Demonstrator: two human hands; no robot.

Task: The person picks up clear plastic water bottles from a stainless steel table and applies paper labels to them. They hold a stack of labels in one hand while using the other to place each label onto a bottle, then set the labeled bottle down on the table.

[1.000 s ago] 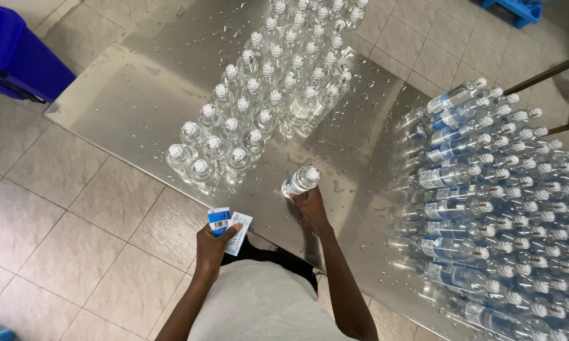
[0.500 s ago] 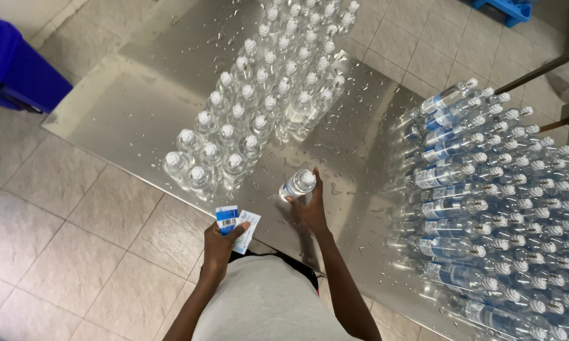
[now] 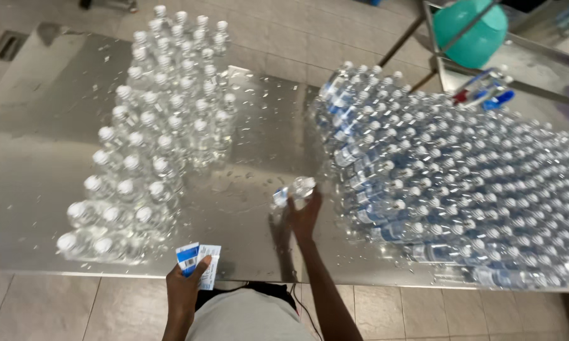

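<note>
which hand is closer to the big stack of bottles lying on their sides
Right. The right hand holds a bottle just beside the stack; the left hand holds labels farther off.

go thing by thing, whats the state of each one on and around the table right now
left hand: holds small blue and white labels at the table's near edge
right hand: grips a clear bottle, tilted over the table
upright bottles: capped, standing in rows on the left
stacked bottles: lying on their sides, piled on the right
steel table: wet, dotted with droplets
teal bowl: sits behind the pile, upper right
</note>
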